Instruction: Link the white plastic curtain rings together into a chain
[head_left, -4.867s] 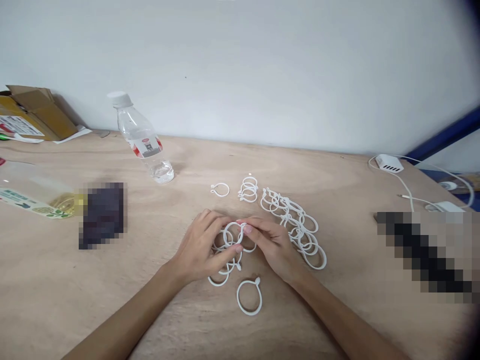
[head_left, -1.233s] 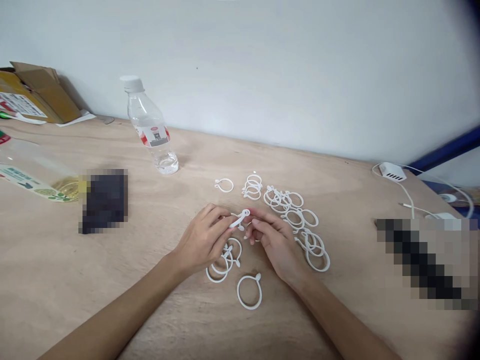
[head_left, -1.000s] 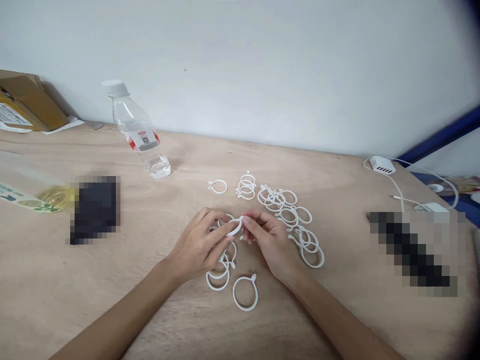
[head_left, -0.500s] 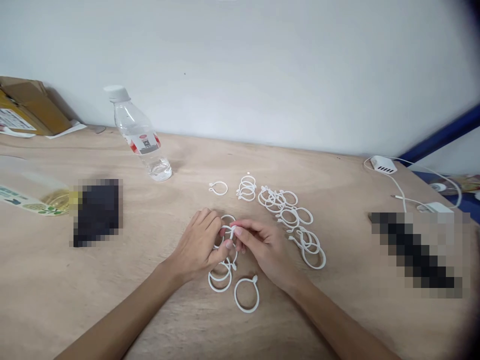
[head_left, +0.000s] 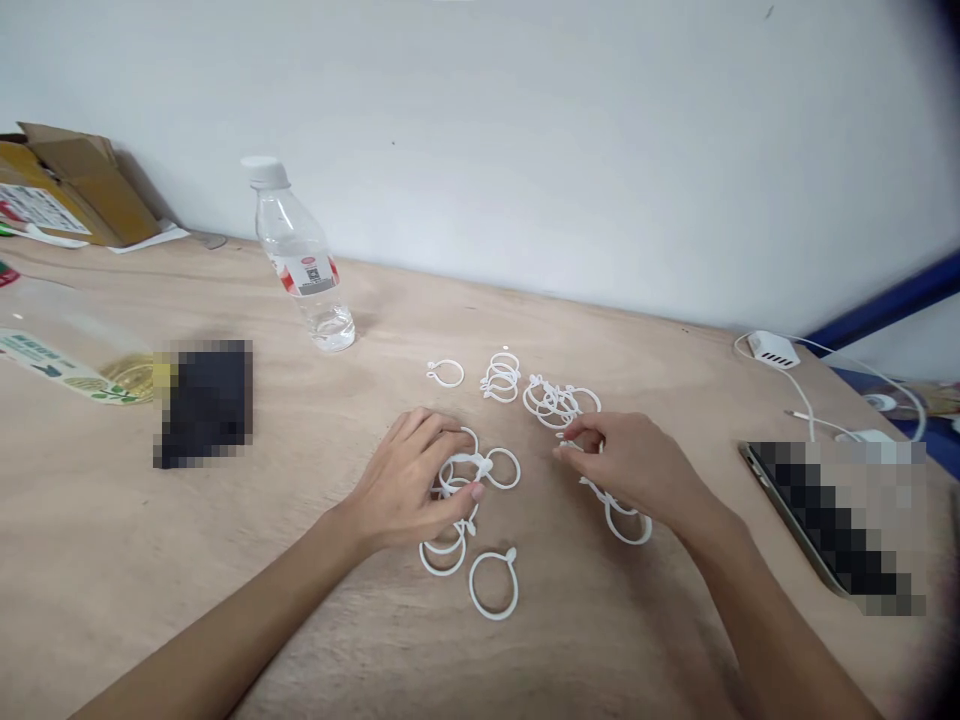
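Observation:
Many white plastic rings lie on a wooden table (head_left: 375, 640). My left hand (head_left: 409, 480) is curled over a linked chain of rings (head_left: 466, 470), thumb and fingers pinching it just above the board. My right hand (head_left: 630, 465) has its fingers pinched on a ring at the near edge of the loose ring pile (head_left: 559, 400) to the right. A single closed ring (head_left: 493, 583) lies nearest me. More linked rings (head_left: 444, 548) trail below my left hand. A lone ring (head_left: 445, 373) and a small stack of rings (head_left: 502, 376) lie farther back.
A clear water bottle (head_left: 300, 260) stands at the back left. A cardboard box (head_left: 56, 190) sits in the far left corner, a plastic packet (head_left: 67, 360) beside a blurred dark object (head_left: 204, 400). A white charger with cables (head_left: 772, 350) and a blurred device (head_left: 840, 510) lie right.
My right hand let go of the ring shared with my left hand and moved right to the loose pile. My left hand keeps the chain, lowered toward the table.

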